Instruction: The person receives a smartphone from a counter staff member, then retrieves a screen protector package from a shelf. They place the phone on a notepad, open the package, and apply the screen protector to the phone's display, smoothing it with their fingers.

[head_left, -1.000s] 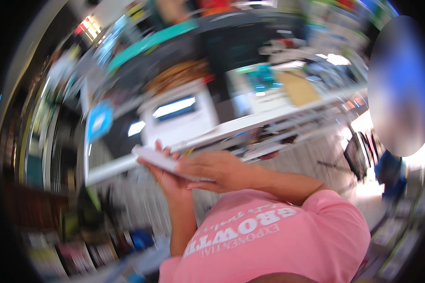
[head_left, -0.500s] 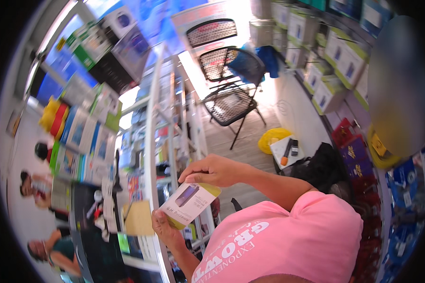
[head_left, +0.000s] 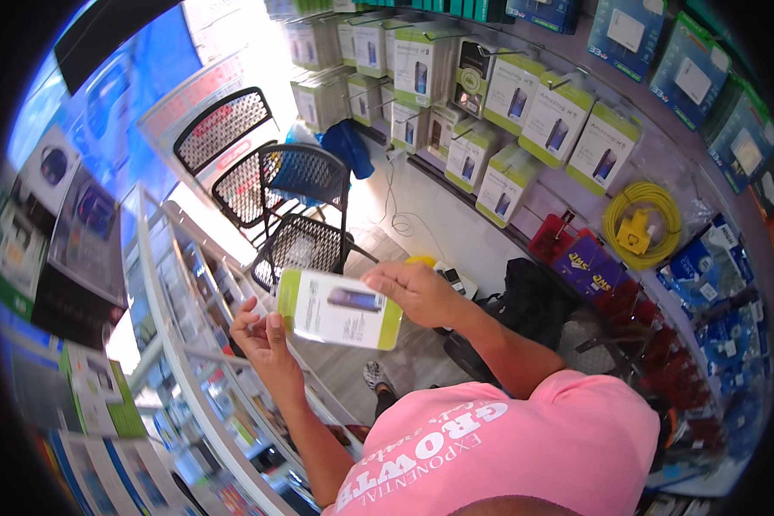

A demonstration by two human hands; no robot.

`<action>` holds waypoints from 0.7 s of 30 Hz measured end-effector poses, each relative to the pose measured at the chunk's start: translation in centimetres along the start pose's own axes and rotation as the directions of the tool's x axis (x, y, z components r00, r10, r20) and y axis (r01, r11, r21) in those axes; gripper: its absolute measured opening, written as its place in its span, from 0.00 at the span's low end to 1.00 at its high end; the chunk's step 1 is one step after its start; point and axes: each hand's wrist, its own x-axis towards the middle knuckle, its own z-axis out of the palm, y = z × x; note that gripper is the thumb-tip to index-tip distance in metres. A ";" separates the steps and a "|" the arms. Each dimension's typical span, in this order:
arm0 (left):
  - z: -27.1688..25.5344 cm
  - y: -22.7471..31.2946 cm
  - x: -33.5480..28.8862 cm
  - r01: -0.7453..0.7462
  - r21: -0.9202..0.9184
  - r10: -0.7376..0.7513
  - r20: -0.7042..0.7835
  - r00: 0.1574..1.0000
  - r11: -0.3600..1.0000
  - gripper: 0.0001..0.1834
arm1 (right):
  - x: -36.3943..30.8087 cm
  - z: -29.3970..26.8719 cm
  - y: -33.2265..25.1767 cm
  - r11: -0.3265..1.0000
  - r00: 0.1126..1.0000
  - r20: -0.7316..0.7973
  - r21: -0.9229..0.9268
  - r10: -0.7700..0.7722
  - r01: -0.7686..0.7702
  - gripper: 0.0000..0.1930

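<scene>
A flat white and green phone screen-protector pack [head_left: 340, 311] is held up in front of my chest, its printed phone picture facing up. My right hand [head_left: 417, 291] pinches the pack's upper right edge between thumb and fingers. Beside the opposite edge is my left hand [head_left: 269, 342], its fingers apart and curled a little. The left thumb lies very close to the pack's green end; I cannot tell whether it touches. Similar packs [head_left: 559, 125] hang in rows on the wall at the far right.
Folding black chairs [head_left: 299, 245] stand ahead on the floor. A glass display case [head_left: 168, 344] runs along my left, with boxes [head_left: 82, 232] beyond it. A coiled yellow cable [head_left: 641, 224] hangs on the right wall, and a black bag [head_left: 533, 301] lies below it.
My view has swung right toward the wall of packs. The pack has moved away from the display case and turned; my left hand, earlier holding its lower edge, has loosened from it.
</scene>
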 end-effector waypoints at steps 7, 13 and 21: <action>5.8 -6.1 9.1 0.279 -0.256 -0.171 0.377 0.911 0.925 0.12 | 7.6 0.7 -0.6 0.985 0.984 -0.029 0.018 0.173 -0.173 0.17; 14.5 -5.2 11.7 0.328 -0.163 -0.087 0.772 0.630 0.930 0.10 | 3.0 -4.6 2.3 0.949 0.961 -0.151 0.250 0.233 -0.191 0.40; 21.4 -5.5 9.4 0.309 -0.297 0.148 0.893 0.426 0.903 0.21 | -0.4 -8.8 1.4 0.993 0.719 -0.690 -0.118 -0.085 0.004 0.25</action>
